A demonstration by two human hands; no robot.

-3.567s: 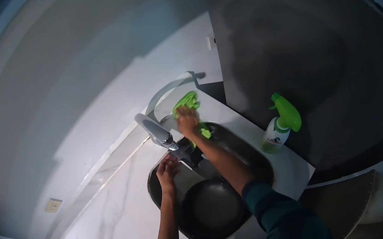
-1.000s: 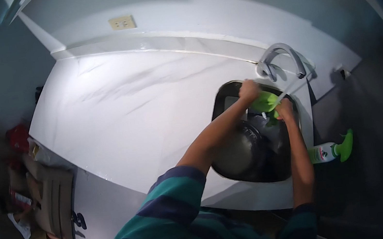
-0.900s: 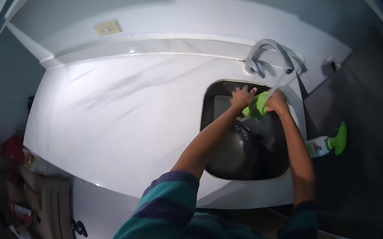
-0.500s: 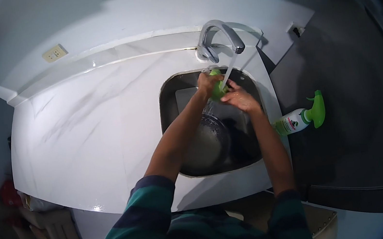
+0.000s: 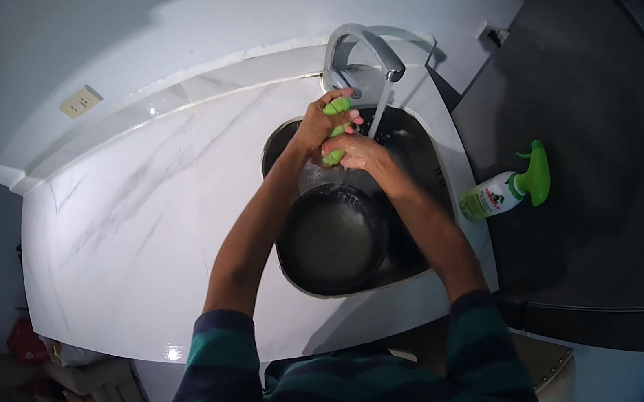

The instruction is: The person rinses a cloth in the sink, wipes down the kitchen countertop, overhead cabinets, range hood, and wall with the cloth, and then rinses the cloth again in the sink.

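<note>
Over the back of the sink [image 5: 448,220], a bright green cloth [image 5: 336,107] is bunched up between both my hands. My left hand [image 5: 316,125] is closed around its upper part. Lower down, my right hand [image 5: 359,151] grips the same cloth, its fingers partly hidden behind the folds. Water runs from the curved faucet [image 5: 365,39] just right of my hands and falls into the sink. Below my wrists lies a round dark pan [image 5: 331,237] with some suds near its rim.
A spray bottle [image 5: 494,195] with a green trigger head lies on its side right of the sink, on the dark surface [image 5: 592,245]. White marble-look counter [image 5: 128,228] stretches to the left. A wall outlet [image 5: 80,102] is at the back left.
My hands have moved left, out of the water stream, and now squeeze the cloth together into a long bunch. The pan shows more fully. The view has shifted slightly.
</note>
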